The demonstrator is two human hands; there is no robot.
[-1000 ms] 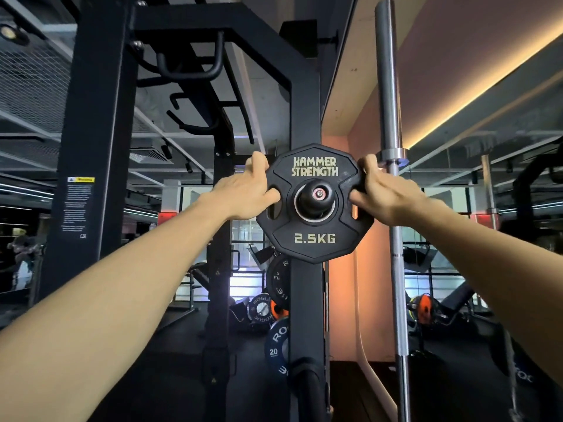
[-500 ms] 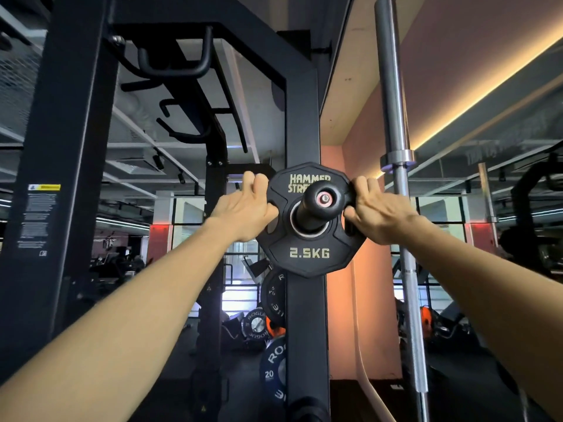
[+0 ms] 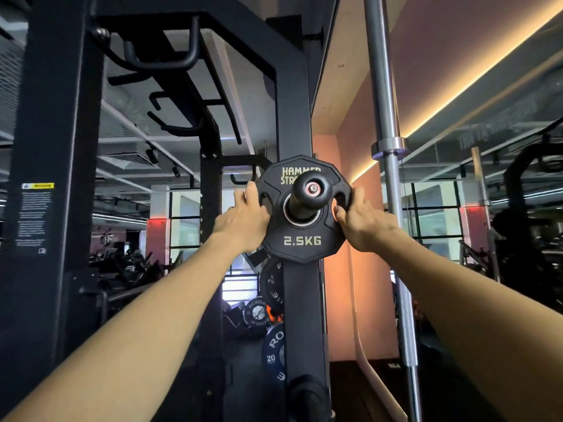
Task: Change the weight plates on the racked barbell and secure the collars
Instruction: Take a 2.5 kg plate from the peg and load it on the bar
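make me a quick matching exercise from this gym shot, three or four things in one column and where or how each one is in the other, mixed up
Things:
1. 2.5KG plate
2. silver barbell
3. blue 20 plate
4. left hand

States:
A. stands upright, right of the post
B. on the black storage peg
C. low, beside the post
D. grips the plate's left edge

Pairs: 1-B, 2-A, 3-C, 4-D

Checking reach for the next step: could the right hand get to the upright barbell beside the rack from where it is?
Probably yes. The right hand grips the 2.5KG plate edge, and the upright barbell stands just right of it with nothing between, but the hand must release the plate first.
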